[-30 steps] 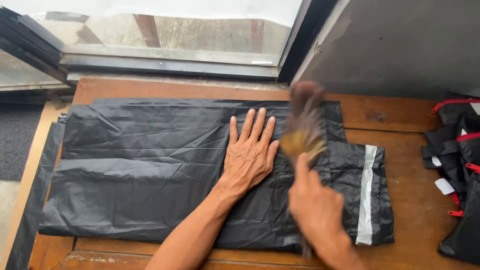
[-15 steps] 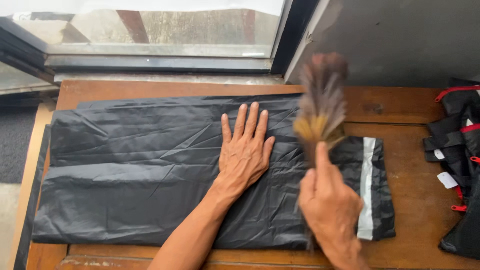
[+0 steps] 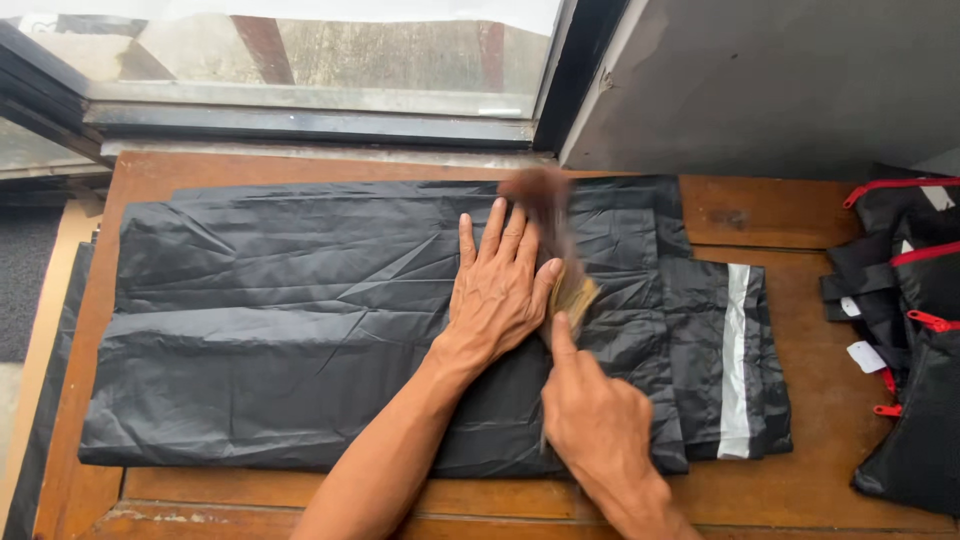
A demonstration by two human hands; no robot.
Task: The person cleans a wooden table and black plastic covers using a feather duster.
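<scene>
— Gripped how, that brush?

— Right hand (image 3: 598,425) is curled round the lower handle of the feather duster (image 3: 556,250), forefinger laid straight along the shaft and the other fingers wrapped shut on it. Left hand (image 3: 497,290) grips nothing: it lies palm down, fingers spread and slightly fanned, pressed flat on the cloth.

— Start from the big things, then.

— Wooden table (image 3: 790,210) first, brown and worn, set against a window sill (image 3: 300,125). Across most of it lies the black garment (image 3: 280,320), a thin, creased, shiny fabric folded into a broad rectangle whose long axis runs left to right. Its right end is a narrower folded part carrying a pale reflective stripe (image 3: 737,360) that runs front to back.

— And the duster on it?

— It sits over the garment's right-centre, just beside the left hand's thumb and forefinger and overlapping them. Its long axis runs away from the person, tilted a little to the left: handle near, straw-coloured binding in the middle, dark brown plume pointing toward the window. The plume is blurred, so its exact outline cannot be made out.

— Anything else?

— At the table's right edge, well apart from both hands, a heap of black bags with red zips (image 3: 915,330), one with a small white tag.
</scene>
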